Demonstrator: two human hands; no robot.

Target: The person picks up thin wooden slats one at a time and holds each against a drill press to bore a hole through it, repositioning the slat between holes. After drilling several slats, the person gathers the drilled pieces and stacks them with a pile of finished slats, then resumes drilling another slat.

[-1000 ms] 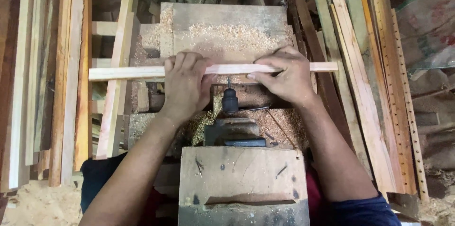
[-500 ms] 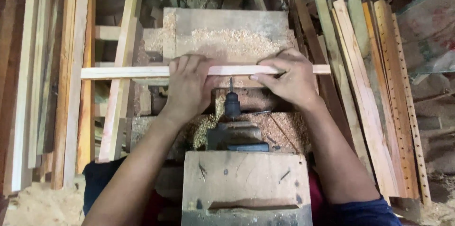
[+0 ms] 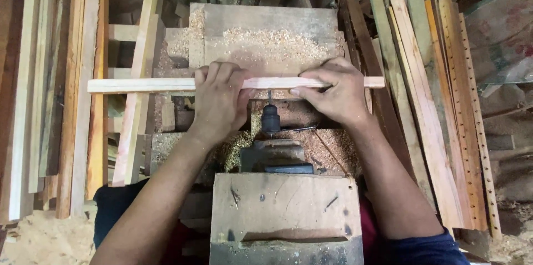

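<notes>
Wooden strip (image 3: 166, 84) lying crosswise, left hand (image 3: 219, 101) and right hand (image 3: 336, 95) palms down, fingers gripping it, drill chuck (image 3: 270, 118) between

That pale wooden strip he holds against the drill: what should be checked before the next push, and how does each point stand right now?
1. Both hands on the wooden strip: ok, left hand and right hand grip it.
2. Strip lying level across the bench: ok.
3. Drill bit meeting the strip between the hands: ok.
4. Fingers clear of the bit: not ok, the right hand's fingertips lie close beside it.
5. Chuck spinning: cannot tell.
6. Sawdust off the work surface: not ok, heaped behind the strip.
</notes>
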